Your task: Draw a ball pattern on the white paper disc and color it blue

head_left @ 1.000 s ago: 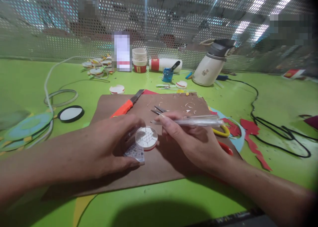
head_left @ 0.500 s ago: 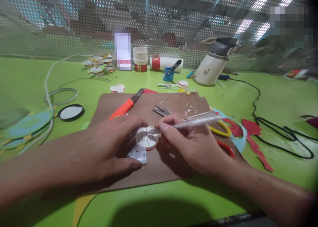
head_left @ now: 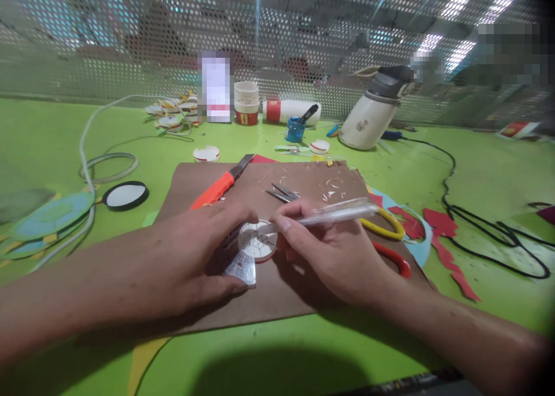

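Observation:
A small round white disc (head_left: 264, 247) with a red edge lies on the brown cardboard, dark lines forming a web-like pattern on its face. My left hand (head_left: 203, 251) grips a clear printed ruler or protractor (head_left: 243, 269) between thumb and fingers; its edge overlaps the left part of the disc. Between the thumb and fingers of my right hand (head_left: 321, 240) is a pen (head_left: 336, 213) with a clear barrel, held at a low slant. Its tip end reaches the disc's upper right, close to the ruler; exact contact is hard to see.
Brown cardboard (head_left: 199, 179) carries an orange utility knife (head_left: 214, 189), scissors (head_left: 385, 221) with yellow and red handles partly behind my right hand, and paper scraps. Behind stand a blue jar (head_left: 295, 130), stacked paper cups (head_left: 246, 110) and a bottle (head_left: 368, 115). Black cable (head_left: 494, 225) lies right.
The back end of the pen has dipped and swung slightly left in my right hand. My left hand and the ruler stay nearly still; the whole view shifts very slightly.

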A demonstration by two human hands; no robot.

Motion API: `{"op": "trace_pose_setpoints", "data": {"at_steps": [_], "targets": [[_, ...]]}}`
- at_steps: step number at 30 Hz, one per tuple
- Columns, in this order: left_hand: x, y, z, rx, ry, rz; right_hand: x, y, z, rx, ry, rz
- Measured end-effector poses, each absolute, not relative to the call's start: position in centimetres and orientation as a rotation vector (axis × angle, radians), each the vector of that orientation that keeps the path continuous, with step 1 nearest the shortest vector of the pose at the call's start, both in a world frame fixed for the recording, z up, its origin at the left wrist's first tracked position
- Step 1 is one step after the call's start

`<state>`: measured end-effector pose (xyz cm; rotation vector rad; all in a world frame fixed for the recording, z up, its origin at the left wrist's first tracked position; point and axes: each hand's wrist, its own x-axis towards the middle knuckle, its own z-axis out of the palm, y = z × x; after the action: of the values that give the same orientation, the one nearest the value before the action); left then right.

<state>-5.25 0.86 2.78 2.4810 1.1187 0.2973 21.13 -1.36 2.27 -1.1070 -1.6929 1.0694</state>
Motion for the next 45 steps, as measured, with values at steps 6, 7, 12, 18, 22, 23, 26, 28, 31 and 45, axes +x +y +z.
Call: {"op": "trace_pose_setpoints", "data": {"at_steps": [6,7,12,18,22,23,26,28,31,45], "targets": [[-4.8,0.7,3.0,2.405,1.205,0.221,21.2,-1.3,2.1,-1.108,-1.704,1.039],[-4.6,0.7,3.1,2.381,1.230,0.200,21.2,-1.3,2.1,-1.116,-1.709,1.032],[-4.3,0.7,3.3,2.319,1.249,0.167,21.2,-1.4,2.3,-1.121,-1.708,1.051],[-4.4,0.8,3.2,2.314,1.248,0.185,21.2,-1.3,2.2,-1.131,-1.727,1.044],[-4.5,0.8,3.2,2.345,1.223,0.201,21.2,-1.2,2.1,-1.127,-1.732,1.038],[-4.5,0.8,3.3,2.351,1.219,0.200,21.2,-1.2,2.2,-1.123,-1.732,1.039],[-4.5,0.8,3.3,2.361,1.206,0.197,21.2,-1.2,2.2,-1.119,-1.737,1.039],[-4.4,0.8,3.4,2.357,1.212,0.195,21.2,-1.3,2.2,-1.116,-1.732,1.034],[-4.2,0.8,3.5,2.342,1.246,0.164,21.2,-1.3,2.1,-1.114,-1.725,1.029],[-4.0,0.6,3.4,2.319,1.279,0.132,21.1,-1.3,2.2,-1.153,-1.712,0.999]]}}
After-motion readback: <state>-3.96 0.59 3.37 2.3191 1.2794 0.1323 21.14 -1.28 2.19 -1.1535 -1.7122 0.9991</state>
